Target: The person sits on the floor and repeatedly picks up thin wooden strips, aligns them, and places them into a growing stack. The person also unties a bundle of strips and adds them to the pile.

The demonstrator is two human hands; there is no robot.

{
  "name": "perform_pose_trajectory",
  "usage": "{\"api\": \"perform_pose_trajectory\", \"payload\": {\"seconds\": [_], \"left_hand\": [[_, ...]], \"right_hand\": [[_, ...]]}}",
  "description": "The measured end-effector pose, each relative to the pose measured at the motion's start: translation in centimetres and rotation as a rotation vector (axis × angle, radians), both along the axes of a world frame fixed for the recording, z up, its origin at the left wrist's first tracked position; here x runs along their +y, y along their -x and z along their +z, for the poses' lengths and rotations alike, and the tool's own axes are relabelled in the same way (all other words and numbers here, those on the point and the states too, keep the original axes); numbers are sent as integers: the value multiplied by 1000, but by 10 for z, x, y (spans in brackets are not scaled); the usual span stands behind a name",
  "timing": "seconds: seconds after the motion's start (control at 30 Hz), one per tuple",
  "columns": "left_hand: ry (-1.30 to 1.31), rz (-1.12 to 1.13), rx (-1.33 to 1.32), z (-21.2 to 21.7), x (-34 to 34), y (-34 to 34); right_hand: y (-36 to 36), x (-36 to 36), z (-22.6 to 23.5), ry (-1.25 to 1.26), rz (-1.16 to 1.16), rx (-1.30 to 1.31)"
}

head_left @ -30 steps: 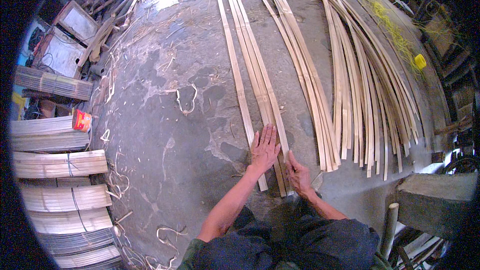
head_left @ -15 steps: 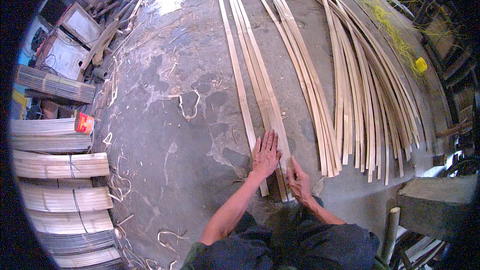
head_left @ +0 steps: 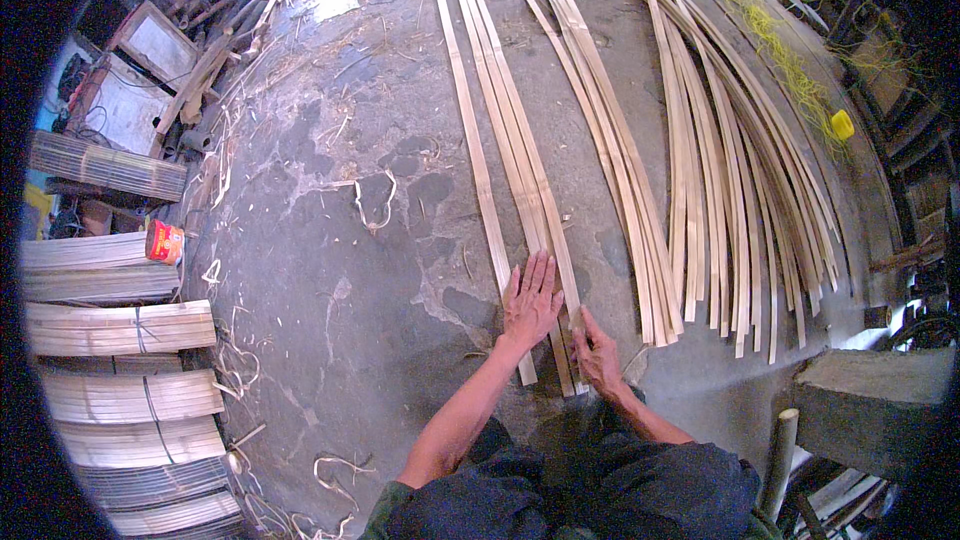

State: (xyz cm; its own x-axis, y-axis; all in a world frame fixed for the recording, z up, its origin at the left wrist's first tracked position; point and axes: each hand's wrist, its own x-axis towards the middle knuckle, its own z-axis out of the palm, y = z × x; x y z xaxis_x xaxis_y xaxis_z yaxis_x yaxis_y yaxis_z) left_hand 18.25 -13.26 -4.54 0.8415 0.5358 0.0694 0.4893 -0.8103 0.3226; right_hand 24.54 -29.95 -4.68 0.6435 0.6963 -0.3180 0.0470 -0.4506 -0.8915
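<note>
A hand could pass over the floor (head_left: 330, 360) between the bundles (head_left: 110, 330) and left hand (head_left: 531, 312), while strips (head_left: 606, 145) obstructed the way rightward.

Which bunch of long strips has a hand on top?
The leftmost bunch: the left hand lies flat across it. The middle bunch and the fanned-out right bunch have none.

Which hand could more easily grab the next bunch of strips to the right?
Probably the right. The right hand is closer to that bunch of strips, while the left hand lies flat on other strips and would have to reach past the right.
</note>
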Motion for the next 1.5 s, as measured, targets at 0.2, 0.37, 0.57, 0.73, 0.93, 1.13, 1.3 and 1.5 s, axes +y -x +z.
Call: {"api": "perform_pose_trajectory", "payload": {"seconds": [0.2, 0.37, 0.57, 0.73, 0.93, 1.13, 1.3, 1.5], "left_hand": [[-28, 1, -20, 0, 0, -2], [-48, 3, 1, -8, 0, 1], [-51, -3, 108, -6, 1, -1], [146, 62, -224, -15, 10, 8], [684, 491, -579, 5, 17, 4], [802, 515, -563, 9, 16, 12], [651, 488, -572, 14, 6, 12], [803, 515, -458, 18, 7, 21]], "right_hand": [[-2, 0, 6, -22, 1, -54], [5, -1, 18, -157, -14, -322], [16, 1, 29, -217, 0, -330], [22, 22, 27, -206, -38, -62], [44, 43, 12, -116, -15, -11], [63, 39, 16, -165, 90, 65], [61, 31, 15, -179, 161, -126], [60, 27, 31, -114, 242, -129]]}}
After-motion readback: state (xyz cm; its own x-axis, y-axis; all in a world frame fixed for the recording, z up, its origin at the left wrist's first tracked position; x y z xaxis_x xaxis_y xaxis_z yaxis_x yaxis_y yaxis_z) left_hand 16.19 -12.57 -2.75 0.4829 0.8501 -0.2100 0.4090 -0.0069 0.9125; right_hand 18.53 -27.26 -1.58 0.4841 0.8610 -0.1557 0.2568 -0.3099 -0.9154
